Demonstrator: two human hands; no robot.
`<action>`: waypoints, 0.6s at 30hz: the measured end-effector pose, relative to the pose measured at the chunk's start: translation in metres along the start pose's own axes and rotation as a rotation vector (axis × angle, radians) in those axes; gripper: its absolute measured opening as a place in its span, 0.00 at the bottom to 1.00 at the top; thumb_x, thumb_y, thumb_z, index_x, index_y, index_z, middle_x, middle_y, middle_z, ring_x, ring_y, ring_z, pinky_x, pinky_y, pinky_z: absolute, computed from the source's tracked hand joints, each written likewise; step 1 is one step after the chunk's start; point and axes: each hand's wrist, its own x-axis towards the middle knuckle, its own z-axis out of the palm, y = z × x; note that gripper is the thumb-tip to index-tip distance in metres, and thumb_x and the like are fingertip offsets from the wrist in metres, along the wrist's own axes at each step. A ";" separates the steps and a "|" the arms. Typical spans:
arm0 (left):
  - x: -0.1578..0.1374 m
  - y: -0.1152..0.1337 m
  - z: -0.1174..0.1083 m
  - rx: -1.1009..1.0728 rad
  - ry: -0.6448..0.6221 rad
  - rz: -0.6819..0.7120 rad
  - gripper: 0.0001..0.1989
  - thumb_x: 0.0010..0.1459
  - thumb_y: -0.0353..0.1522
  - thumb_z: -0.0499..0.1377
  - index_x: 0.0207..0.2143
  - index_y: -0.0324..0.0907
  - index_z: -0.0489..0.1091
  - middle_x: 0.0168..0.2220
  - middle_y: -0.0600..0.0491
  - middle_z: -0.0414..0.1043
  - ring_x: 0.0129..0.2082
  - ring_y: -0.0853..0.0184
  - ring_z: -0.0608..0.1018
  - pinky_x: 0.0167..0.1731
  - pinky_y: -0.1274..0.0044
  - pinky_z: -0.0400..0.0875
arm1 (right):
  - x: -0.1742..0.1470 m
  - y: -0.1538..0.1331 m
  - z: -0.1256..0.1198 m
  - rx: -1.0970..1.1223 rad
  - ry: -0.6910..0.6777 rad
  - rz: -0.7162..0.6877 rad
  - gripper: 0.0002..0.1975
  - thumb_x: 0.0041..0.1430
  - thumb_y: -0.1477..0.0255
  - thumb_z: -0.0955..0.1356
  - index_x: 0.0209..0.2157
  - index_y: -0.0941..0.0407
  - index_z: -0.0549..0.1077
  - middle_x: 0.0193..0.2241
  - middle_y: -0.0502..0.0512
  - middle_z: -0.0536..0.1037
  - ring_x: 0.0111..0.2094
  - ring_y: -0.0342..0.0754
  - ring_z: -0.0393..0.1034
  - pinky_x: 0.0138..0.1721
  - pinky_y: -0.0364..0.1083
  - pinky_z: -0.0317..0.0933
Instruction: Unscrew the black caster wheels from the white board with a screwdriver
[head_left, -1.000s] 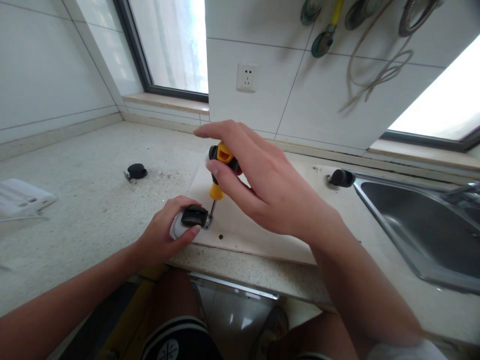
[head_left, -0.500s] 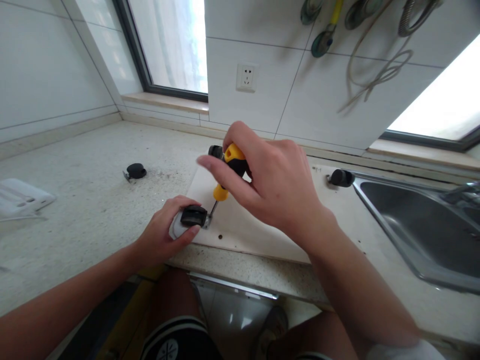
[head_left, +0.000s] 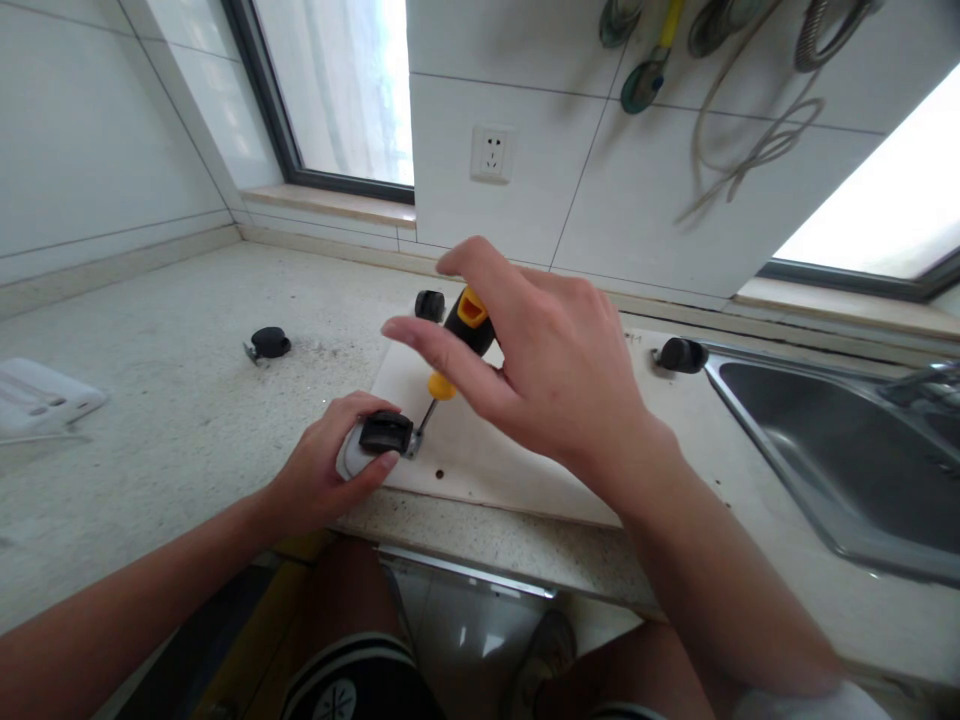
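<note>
My left hand (head_left: 319, 470) is closed around a black caster wheel (head_left: 386, 432) at the near left corner of a white board (head_left: 510, 475). Its thumb and fingers press on both sides of the wheel. In my right hand (head_left: 570, 380) is a yellow and black screwdriver (head_left: 442, 386), tilted, with its tip down at the caster's metal plate (head_left: 413, 444). The thumb and forefinger are spread away from the handle; the other fingers are hidden behind it. A small dark hole (head_left: 439, 474) shows in the board beside the plate.
Two more casters stand at the board's far side, one far-left caster (head_left: 430, 304) and one right caster (head_left: 681, 355). A loose caster (head_left: 270, 342) lies on the speckled counter (head_left: 172, 400). A white device (head_left: 45, 398) is at far left, a steel sink (head_left: 847, 450) at right.
My right forefinger has lifted off the screwdriver's handle and the thumb has opened outward. The handle has turned a little. My left hand and the caster stay in place.
</note>
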 end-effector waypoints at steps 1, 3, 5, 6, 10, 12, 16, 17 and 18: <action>0.000 0.000 0.000 -0.002 0.000 -0.004 0.17 0.71 0.43 0.64 0.58 0.48 0.72 0.53 0.46 0.82 0.52 0.53 0.83 0.56 0.60 0.79 | 0.000 0.000 0.001 -0.009 0.010 -0.002 0.17 0.80 0.58 0.64 0.53 0.53 0.79 0.34 0.53 0.81 0.38 0.51 0.76 0.42 0.48 0.65; 0.000 0.000 0.001 -0.010 0.006 -0.003 0.17 0.71 0.43 0.63 0.57 0.48 0.72 0.52 0.46 0.82 0.52 0.53 0.83 0.55 0.61 0.78 | 0.000 0.001 0.001 0.003 -0.014 -0.038 0.17 0.81 0.63 0.62 0.56 0.52 0.78 0.39 0.54 0.83 0.41 0.52 0.77 0.44 0.48 0.66; 0.000 0.000 0.001 -0.014 0.011 0.010 0.16 0.72 0.43 0.63 0.58 0.49 0.72 0.52 0.46 0.81 0.52 0.53 0.82 0.56 0.60 0.77 | 0.000 0.002 0.001 0.013 -0.049 -0.067 0.19 0.79 0.64 0.63 0.63 0.53 0.75 0.46 0.57 0.84 0.46 0.54 0.78 0.46 0.50 0.67; 0.000 0.000 0.001 -0.014 0.010 0.016 0.16 0.72 0.42 0.63 0.58 0.49 0.72 0.53 0.46 0.81 0.53 0.53 0.82 0.56 0.60 0.77 | 0.000 0.003 0.001 0.009 -0.050 -0.061 0.20 0.79 0.62 0.64 0.65 0.54 0.74 0.46 0.58 0.84 0.47 0.55 0.78 0.46 0.50 0.67; -0.001 -0.001 0.001 -0.011 0.001 0.023 0.17 0.72 0.42 0.64 0.59 0.49 0.72 0.54 0.47 0.80 0.52 0.53 0.82 0.55 0.60 0.77 | 0.000 0.004 -0.002 0.034 -0.033 -0.037 0.23 0.81 0.59 0.63 0.68 0.53 0.71 0.40 0.54 0.84 0.42 0.53 0.79 0.46 0.49 0.67; -0.001 -0.002 0.001 -0.013 0.006 0.024 0.16 0.72 0.42 0.64 0.58 0.49 0.73 0.53 0.47 0.81 0.52 0.54 0.82 0.55 0.60 0.77 | -0.001 0.003 -0.003 0.117 -0.077 -0.097 0.26 0.80 0.68 0.61 0.74 0.53 0.64 0.45 0.54 0.85 0.43 0.51 0.79 0.48 0.49 0.67; -0.001 -0.002 0.001 -0.018 0.006 0.022 0.16 0.72 0.42 0.64 0.58 0.49 0.72 0.53 0.47 0.81 0.53 0.54 0.82 0.56 0.60 0.76 | -0.001 0.003 -0.002 0.107 -0.093 -0.085 0.27 0.79 0.63 0.63 0.74 0.55 0.65 0.40 0.54 0.84 0.40 0.53 0.77 0.45 0.50 0.66; -0.001 -0.001 0.001 -0.017 0.002 0.020 0.16 0.72 0.42 0.64 0.58 0.49 0.72 0.53 0.47 0.81 0.52 0.54 0.82 0.55 0.61 0.76 | -0.001 0.003 -0.001 0.062 -0.072 -0.041 0.27 0.79 0.60 0.64 0.71 0.56 0.68 0.36 0.53 0.83 0.38 0.53 0.77 0.43 0.50 0.65; -0.001 -0.001 0.001 -0.016 -0.001 0.020 0.17 0.72 0.42 0.64 0.58 0.48 0.72 0.53 0.47 0.80 0.52 0.54 0.82 0.55 0.62 0.76 | 0.000 0.003 -0.001 0.031 -0.060 -0.006 0.26 0.79 0.59 0.63 0.70 0.56 0.69 0.34 0.52 0.81 0.35 0.53 0.75 0.41 0.50 0.63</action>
